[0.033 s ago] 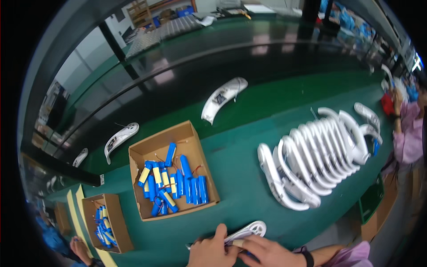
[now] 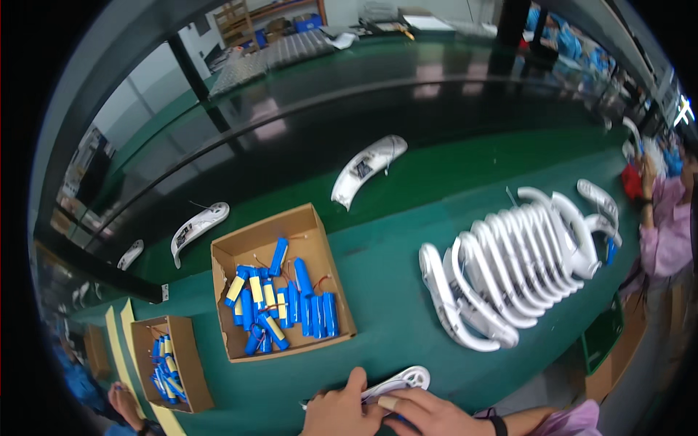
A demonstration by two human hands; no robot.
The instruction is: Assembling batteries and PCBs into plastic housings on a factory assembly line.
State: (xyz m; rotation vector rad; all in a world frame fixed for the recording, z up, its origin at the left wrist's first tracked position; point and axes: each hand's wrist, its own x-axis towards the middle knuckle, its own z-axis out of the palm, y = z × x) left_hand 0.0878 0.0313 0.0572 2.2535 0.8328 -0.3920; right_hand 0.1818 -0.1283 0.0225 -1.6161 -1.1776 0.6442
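At the near edge of the table, a white curved plastic housing [image 2: 414,378] with a round spoked end lies under both my hands. My left hand [image 2: 336,413] grips its left part, thumb raised along the top. Fingers bent, my right hand [image 2: 429,413] presses on its middle; one finger has a tan wrap and the wrist a black band. A bit of blue, perhaps a battery pack, peeks out below the right fingers. What the fingertips do inside the housing is hidden. Just beyond stands an open cardboard box [image 2: 342,291] of blue battery packs [image 2: 303,276] with wires.
A row of white curved housings [image 2: 520,261] rests at the right. More housings [image 2: 369,171] lie along the far green strip. A smaller box [image 2: 195,363] of battery packs stands at left, near another person's hand [image 2: 125,405]. A person in pink [image 2: 665,232] is at far right.
The view has shifted slightly, so the boxes and housings sit a little differently in the picture. Both hands stay on the housing in nearly the same pose.
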